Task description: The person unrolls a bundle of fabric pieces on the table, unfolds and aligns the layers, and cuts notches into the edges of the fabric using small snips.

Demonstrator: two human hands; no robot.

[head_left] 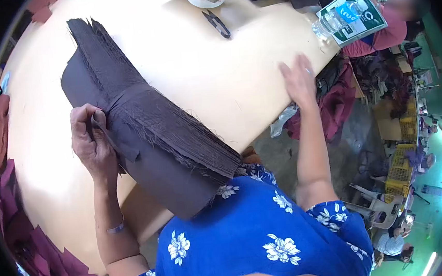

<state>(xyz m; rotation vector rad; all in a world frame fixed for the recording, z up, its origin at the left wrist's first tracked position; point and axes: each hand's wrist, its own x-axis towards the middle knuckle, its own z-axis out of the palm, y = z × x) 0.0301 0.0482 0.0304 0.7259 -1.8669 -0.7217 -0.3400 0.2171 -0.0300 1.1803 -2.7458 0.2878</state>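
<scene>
A thick bundle of dark brown cut fabric pieces (168, 126) with frayed edges lies aslant on the pale table, its near end against my blue flowered shirt. A strip of the same cloth runs round its middle. My left hand (94, 140) is closed at the bundle's left side, thumb and fingers gripping a folded edge of this dark fabric. Over the table's right edge, my right hand (299, 80) is apart from the bundle, slightly blurred, with fingers spread and nothing in them. Thread snips (216, 25) lie on the table beyond the bundle.
A water bottle (337, 19) lies by a green-and-white box (362, 20) at the table's right corner. Maroon cloth (59, 259) hangs along the left edge; a bowl (205, 0) holds scraps at the back. A person in pink (379, 37) is beyond the right corner.
</scene>
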